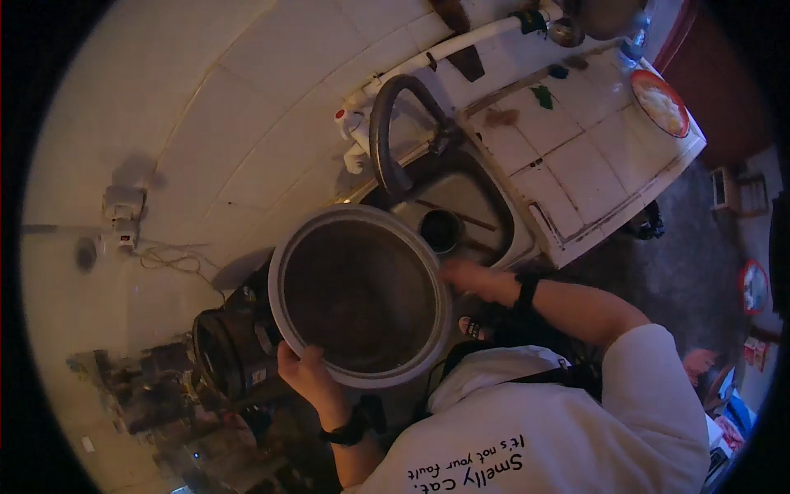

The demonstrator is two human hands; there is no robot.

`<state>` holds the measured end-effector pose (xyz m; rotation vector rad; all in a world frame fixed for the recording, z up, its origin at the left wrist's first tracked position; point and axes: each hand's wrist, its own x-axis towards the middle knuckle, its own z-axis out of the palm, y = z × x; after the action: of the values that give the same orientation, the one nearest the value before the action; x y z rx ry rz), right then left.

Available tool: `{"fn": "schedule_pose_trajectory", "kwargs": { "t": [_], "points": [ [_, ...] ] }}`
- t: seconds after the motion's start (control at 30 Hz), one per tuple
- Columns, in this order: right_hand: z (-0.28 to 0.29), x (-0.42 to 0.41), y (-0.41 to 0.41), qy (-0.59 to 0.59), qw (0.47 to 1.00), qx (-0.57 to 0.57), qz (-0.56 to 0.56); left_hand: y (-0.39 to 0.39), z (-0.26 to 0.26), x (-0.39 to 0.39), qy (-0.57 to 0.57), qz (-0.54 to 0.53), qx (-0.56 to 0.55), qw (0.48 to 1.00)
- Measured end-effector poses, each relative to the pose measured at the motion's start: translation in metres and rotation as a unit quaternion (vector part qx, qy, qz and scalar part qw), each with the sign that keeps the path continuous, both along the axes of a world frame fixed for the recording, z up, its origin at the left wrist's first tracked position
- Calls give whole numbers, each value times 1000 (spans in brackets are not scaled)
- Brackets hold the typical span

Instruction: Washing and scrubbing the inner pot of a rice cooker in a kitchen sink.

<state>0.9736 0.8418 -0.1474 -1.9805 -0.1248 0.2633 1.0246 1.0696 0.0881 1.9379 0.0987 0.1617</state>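
Note:
A large round vessel [277, 296] with a pale, wide rim and a dim brownish inside is tilted towards the camera beside the sink. My left hand [311, 376] grips its rim at the lower left, thumb over the edge. At the right edge of the rim is my right hand [478, 281], blurred, its fingertips partly lost against the vessel; whether it grips or only touches cannot be seen. Behind the vessel, the metal sink [509, 216] contains a small dark round container [440, 230] and thin brown sticks [472, 219]. A curved faucet [379, 136] arches over the basin.
A white tiled counter [592, 160] extends right of the sink, bearing green scraps [542, 97] and a red-rimmed bowl [660, 104] with pale contents. Left of the vessel stands a dark round appliance [228, 355]. A cord runs to a wall socket [125, 238]. White pipe [469, 46] follows the wall.

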Motion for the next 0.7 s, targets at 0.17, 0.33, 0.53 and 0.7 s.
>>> {"fn": "schedule_pose_trajectory", "kwargs": {
  "t": [0.17,0.33,0.53,0.7],
  "points": [
    [0,1,9,-115,962,-209,132,-2,-2,1,-23,0,5,1000],
    [5,-7,12,-104,979,-150,90,-7,-1,-1,-22,5,21,1000],
    [15,-10,7,57,989,133,-19,-16,-1,2,-42,27,43,998],
    [9,-10,2,-122,990,-44,49,-16,-3,5,-36,17,46,998]
  ]
}}
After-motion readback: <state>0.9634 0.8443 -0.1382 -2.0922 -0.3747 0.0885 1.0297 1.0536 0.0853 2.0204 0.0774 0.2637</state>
